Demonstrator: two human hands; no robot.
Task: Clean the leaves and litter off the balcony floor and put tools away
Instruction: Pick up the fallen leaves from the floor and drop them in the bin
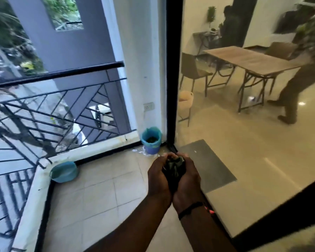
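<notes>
Green, dark, crumpled leaves point(173, 167) sit bunched between both hands, held above the balcony floor point(102, 193) near its edge along the glass door point(244, 142). Left hand point(158, 177) and right hand point(186, 179) are cupped side by side, heels touching, fingers curled up and inward round the wad, fingertips almost meeting over the top. Leaf bundle runs lengthwise along the seam between the palms, pointing away from the body.

Bin point(151, 140) stands straight ahead of the fingertips, in the floor's far corner where the white pillar point(142, 70) meets the black door frame point(172, 79). Round, upright, blue liner folded over the rim, dark leaf litter already at the bottom. Both hands look about equally near it; likely next move is carrying the load forward and down, then opening over the rim. Loose bits could drop short.

Clear plastic scrap point(140, 151), crinkly, lies on the floor touching the bin's base on its left side. Teal bowl point(64, 171), smooth plastic, rests tilted against the low kerb at the floor's left corner. Floor tiles are pale beige, glossy, mostly bare of leaves in view. Black metal railing point(53, 106) with diagonal bars tops the kerb. Black band point(190, 210) circles the right wrist.
</notes>
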